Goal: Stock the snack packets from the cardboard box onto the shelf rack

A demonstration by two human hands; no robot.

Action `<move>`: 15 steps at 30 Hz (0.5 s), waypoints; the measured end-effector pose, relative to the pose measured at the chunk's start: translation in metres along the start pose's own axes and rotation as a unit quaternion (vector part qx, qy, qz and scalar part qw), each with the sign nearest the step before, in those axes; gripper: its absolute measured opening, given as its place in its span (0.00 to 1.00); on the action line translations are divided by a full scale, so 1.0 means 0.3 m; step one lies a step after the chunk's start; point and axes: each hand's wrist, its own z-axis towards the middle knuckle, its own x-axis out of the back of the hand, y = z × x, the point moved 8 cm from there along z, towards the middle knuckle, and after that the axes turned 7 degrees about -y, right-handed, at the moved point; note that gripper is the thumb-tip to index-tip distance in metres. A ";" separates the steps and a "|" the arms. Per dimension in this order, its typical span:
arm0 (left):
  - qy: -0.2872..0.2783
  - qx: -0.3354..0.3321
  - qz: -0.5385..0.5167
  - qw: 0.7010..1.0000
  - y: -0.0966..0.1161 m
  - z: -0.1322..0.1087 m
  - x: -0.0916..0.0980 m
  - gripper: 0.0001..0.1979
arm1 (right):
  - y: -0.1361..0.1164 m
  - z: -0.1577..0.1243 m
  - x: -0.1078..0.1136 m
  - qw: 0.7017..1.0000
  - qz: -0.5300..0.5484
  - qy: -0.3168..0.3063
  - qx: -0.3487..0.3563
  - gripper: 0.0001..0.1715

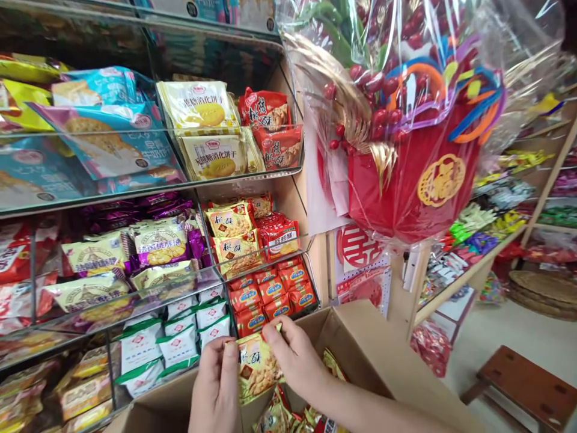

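Observation:
My left hand (216,388) and my right hand (295,361) both pinch one yellow biscuit packet (255,367) by its top corners, just above an open cardboard box (360,343). More yellow and red packets (288,415) lie inside the box. Right behind the packet, small red packs (270,294) fill a compartment of the glass-fronted shelves. Matching yellow packets (232,231) sit one shelf higher.
Glass shelves (135,198) of snack bags take up the left side. A red gift basket wrapped in cellophane (406,120) hangs at upper right. Wooden racks of goods (491,222) run along the right, with a low wooden stool (525,385) on the floor.

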 end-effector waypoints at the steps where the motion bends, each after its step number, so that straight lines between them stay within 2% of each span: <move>1: 0.019 -0.014 0.024 0.999 0.017 -0.009 0.005 0.15 | -0.015 0.000 0.003 0.999 -0.041 0.030 0.011 0.19; 5: 0.049 -0.056 0.068 0.995 0.054 -0.019 0.022 0.14 | -0.031 0.009 0.002 0.990 -0.108 0.079 0.048 0.21; 10: 0.064 -0.085 0.091 0.990 0.041 -0.007 0.039 0.14 | 0.007 0.006 0.015 0.985 -0.083 0.131 0.074 0.22; 15: 0.096 -0.127 0.102 0.982 0.059 -0.020 0.053 0.14 | -0.008 -0.021 0.035 0.983 -0.059 0.147 0.091 0.20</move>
